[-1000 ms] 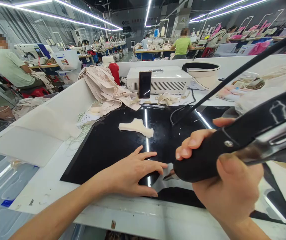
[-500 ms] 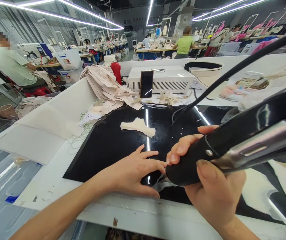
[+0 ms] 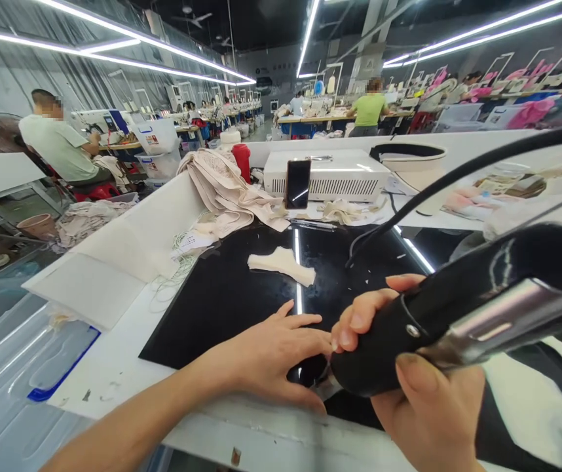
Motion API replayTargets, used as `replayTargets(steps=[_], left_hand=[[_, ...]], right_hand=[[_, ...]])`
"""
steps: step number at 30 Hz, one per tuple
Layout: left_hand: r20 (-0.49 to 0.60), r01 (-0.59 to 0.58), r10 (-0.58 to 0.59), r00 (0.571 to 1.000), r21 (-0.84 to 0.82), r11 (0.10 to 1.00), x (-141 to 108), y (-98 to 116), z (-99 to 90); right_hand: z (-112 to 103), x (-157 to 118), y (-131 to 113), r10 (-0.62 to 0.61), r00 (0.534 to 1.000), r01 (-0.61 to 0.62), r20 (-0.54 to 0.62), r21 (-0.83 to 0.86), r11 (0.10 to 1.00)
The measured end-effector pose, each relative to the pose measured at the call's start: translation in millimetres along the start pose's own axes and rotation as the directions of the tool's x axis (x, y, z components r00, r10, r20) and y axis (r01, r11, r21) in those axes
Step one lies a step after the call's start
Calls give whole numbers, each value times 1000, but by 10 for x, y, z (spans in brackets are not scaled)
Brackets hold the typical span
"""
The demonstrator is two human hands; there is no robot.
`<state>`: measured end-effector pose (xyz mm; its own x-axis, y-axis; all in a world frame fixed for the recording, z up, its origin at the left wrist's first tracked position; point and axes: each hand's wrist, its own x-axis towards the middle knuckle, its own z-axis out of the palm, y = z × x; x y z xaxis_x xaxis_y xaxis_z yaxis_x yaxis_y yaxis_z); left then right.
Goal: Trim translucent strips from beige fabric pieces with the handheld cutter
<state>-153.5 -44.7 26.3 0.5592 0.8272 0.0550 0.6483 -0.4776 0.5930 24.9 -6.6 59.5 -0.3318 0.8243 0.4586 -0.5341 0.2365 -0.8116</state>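
Note:
My right hand [image 3: 423, 393] grips the black handle of a corded hand tool [image 3: 458, 314] with a shiny metal body, its nose pointing down at the near edge of the glossy black work surface [image 3: 222, 295]. Flat on that surface lies my left hand [image 3: 271, 354], fingers spread, fingertips right beside the tool's nose. What is under the fingers is hidden. A small cream fabric piece [image 3: 281, 263] lies farther back on the black surface, apart from both hands.
A pile of beige fabric [image 3: 222, 190] sits at the back left, a white box [image 3: 330, 174] with a phone [image 3: 297, 183] leaning on it behind. The tool's black cable [image 3: 458, 177] arcs across the right. Seated people work at distant tables.
The view has tilted up and shifted slightly. My right hand and the tool have edged left toward my left hand's fingertips; the left hand stays flat in place.

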Motion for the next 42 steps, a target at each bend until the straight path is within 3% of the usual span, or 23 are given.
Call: replayTargets(steps=[5,11,16,20,26,31,35,42], left_hand=[[-34,-6,9,999,87,996,-39,7,-37],[-85,-10,26,996,180,984,-83,-86,-135],[-267,108,-7,964,364,925,-83,-172,-154],[-395,189,-61,917,295,937,-37,-105,-54],[-271,105,-24,962,289,951,-1,-39,25],[-298,146,-33,954,365,919,-14,-94,-17],[-281,151,-77,957,250,956,43,20,27],[-137,164,-147,980,117,980,135,161,128]], right_hand=[[-164,110,-93,-40,999,38,-33,-69,997],[-341,335,-248,-115,993,102,-33,-278,955],[-302,425,-268,-147,984,110,-99,-310,944],[-278,417,-209,-192,975,156,-115,-265,951],[-284,393,-164,-194,971,163,-138,-214,963],[-242,344,-130,-174,977,153,-126,-161,975],[-202,337,-103,-178,975,159,-133,-143,977],[-200,376,-44,-182,969,164,-165,-118,979]])
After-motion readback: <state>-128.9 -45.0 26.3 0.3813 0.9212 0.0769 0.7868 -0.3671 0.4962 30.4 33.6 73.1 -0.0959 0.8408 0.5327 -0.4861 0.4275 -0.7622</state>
